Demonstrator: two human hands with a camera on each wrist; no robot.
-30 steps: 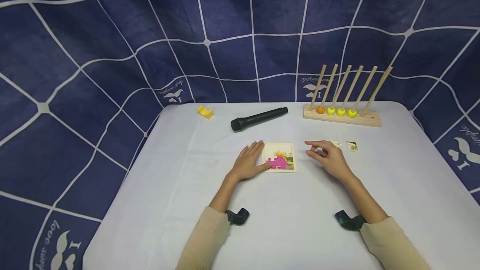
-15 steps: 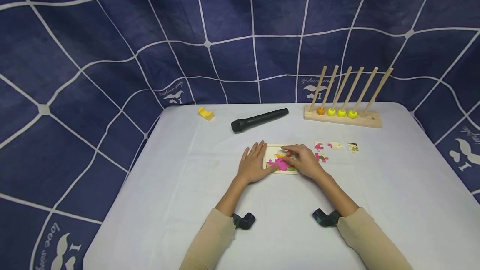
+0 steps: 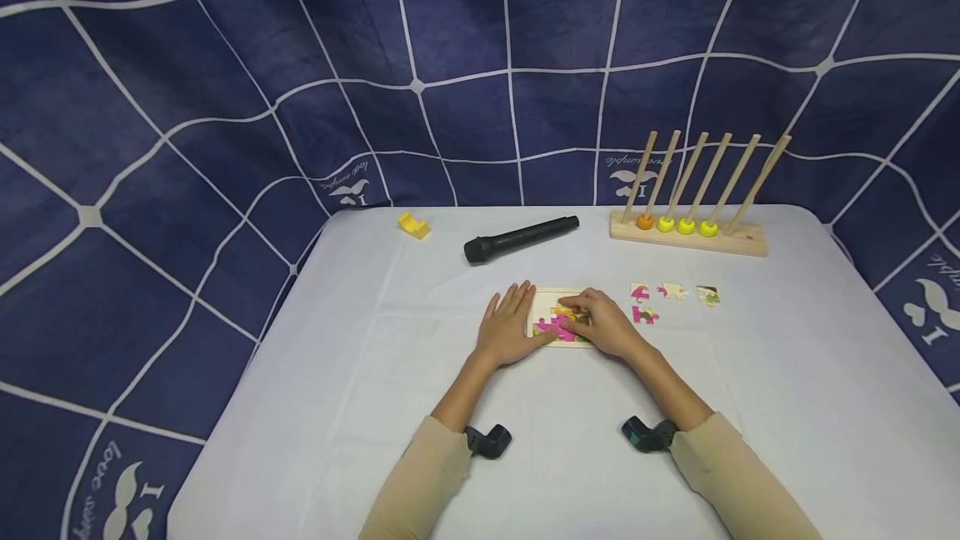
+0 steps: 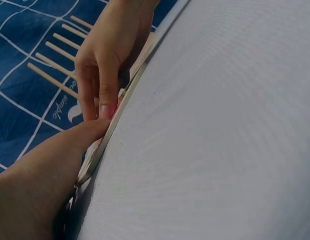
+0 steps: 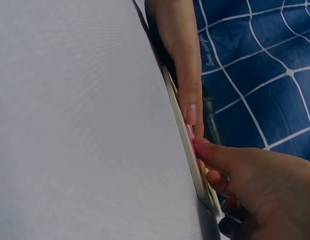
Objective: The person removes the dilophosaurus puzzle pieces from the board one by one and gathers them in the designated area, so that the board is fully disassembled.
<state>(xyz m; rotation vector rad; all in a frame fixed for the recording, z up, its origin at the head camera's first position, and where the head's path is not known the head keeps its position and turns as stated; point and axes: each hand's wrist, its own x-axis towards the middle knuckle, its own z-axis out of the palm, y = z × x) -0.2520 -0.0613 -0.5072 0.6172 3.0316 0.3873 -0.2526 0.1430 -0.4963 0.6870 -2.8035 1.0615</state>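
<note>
A small wooden jigsaw puzzle tray (image 3: 546, 293) lies on the white table, partly filled with pieces that form a pink dinosaur picture. My left hand (image 3: 507, 332) lies flat along the tray's left edge, and its thumb rests across the lower pieces. At the tray's right side, my right hand (image 3: 609, 327) pinches a puzzle piece between thumb and fingers, down against the other pieces. The fingers hide most of that piece. Both wrist views show the left thumb (image 4: 89, 131) and the right fingertips (image 4: 105, 111) close together over the tray's edge.
Several loose puzzle pieces (image 3: 672, 291) lie right of the tray. Behind are a black microphone (image 3: 521, 240), a yellow block (image 3: 413, 226) and a wooden peg rack (image 3: 690, 238) with coloured beads. A blue checked cloth (image 3: 465, 40) hangs behind the table.
From the loose pieces, my right hand has moved left onto the tray with a puzzle piece and is now lower over it. My left hand has shifted slightly right, staying on the tray.
</note>
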